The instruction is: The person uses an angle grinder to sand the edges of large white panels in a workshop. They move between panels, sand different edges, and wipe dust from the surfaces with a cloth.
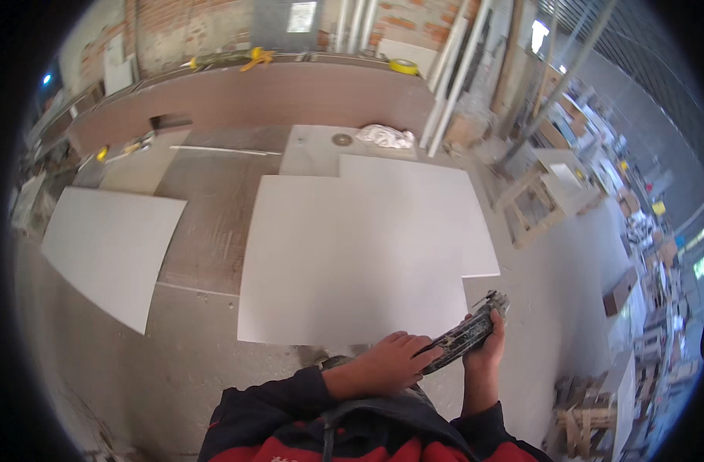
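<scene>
A long, dark, scuffed tool [460, 341] is held slantwise in front of my body, its metal-looking head up and to the right. Its exact kind cannot be made out. My right hand [488, 344] wraps around the upper part, thumb along the side. My left hand [392, 363] grips the lower end, fingers bent over it. Just beyond my hands lies a large white sheet [344, 254] on the floor, with another white sheet [421, 192] partly overlapped with it at the far right.
A third white panel [113, 246] lies at the left. Behind runs a long brown bench [267, 96] carrying yellow tape [403, 67]. A crumpled cloth [385, 136] lies beyond the sheets. To the right stand a wooden stand [531, 208], leaning white poles [454, 85] and a wooden pallet [587, 423].
</scene>
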A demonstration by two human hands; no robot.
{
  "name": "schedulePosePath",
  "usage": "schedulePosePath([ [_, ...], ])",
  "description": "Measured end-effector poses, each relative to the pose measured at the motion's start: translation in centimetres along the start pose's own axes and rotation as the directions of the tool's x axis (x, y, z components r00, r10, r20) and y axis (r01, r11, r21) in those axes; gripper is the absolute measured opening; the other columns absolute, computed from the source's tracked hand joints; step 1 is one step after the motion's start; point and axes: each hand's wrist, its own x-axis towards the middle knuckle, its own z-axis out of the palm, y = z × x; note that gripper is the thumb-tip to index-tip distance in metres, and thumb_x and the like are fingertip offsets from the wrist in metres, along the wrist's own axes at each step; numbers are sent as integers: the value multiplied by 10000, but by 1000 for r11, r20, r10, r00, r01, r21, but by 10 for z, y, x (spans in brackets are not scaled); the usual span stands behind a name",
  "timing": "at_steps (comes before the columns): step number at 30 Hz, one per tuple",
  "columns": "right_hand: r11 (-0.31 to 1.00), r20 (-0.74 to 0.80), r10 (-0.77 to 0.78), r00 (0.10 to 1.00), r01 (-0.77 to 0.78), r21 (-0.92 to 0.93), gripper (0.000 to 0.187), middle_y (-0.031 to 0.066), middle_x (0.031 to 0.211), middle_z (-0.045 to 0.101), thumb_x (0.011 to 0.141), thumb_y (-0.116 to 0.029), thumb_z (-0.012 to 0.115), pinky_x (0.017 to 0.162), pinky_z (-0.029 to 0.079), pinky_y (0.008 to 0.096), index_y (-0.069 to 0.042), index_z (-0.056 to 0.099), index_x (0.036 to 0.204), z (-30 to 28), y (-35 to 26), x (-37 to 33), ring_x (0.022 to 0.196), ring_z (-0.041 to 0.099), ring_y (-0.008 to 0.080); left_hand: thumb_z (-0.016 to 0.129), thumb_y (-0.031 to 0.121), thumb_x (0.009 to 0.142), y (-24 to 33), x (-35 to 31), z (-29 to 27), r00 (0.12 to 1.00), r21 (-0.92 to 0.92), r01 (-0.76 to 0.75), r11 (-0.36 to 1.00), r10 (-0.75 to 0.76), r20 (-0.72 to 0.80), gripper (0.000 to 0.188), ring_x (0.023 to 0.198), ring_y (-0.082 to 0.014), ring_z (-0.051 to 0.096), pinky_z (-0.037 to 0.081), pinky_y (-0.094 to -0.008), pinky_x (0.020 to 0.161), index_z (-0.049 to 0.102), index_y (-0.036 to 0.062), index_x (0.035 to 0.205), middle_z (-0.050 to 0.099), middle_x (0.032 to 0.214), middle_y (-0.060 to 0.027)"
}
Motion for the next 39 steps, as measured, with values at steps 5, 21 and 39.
schedulePosePath([
  [5, 980, 171, 172, 970, -150, -134, 342, 134, 1041, 622, 958, -309, 656, 818, 566, 474, -94, 565, 1208, 62, -24, -43, 936, 633, 315, 792, 209, 769, 68, -13, -50, 988, 129, 45, 991, -25, -152, 627, 1105, -338, 624, 497, -467, 951, 567, 76, 1339, 609, 1172, -133],
  [21, 766, 577, 602, 552, -195, -613, 552, 148, 1270, 541, 991, -357, 542, 1020, 483, 442, -45, 453, 1437, 203, -22, -33, 1188, 558, 301, 826, 276, 785, 80, 33, -67, 539, -958, 233, 165, -842, -14, 698, 1011, -233, 641, 519, -345, 909, 551, -77, 1322, 691, 1103, -138],
  [39, 445, 348, 857, 381, -204, -872, 435, 168, 1082, 671, 966, -123, 601, 818, 607, 415, 16, 501, 1365, 217, 23, 96, 964, 703, 287, 826, 373, 732, 2, -98, -72, -418, -724, 689, 32, -798, -433, 680, 955, -314, 736, 565, -435, 831, 650, 103, 1331, 753, 1031, -172],
])
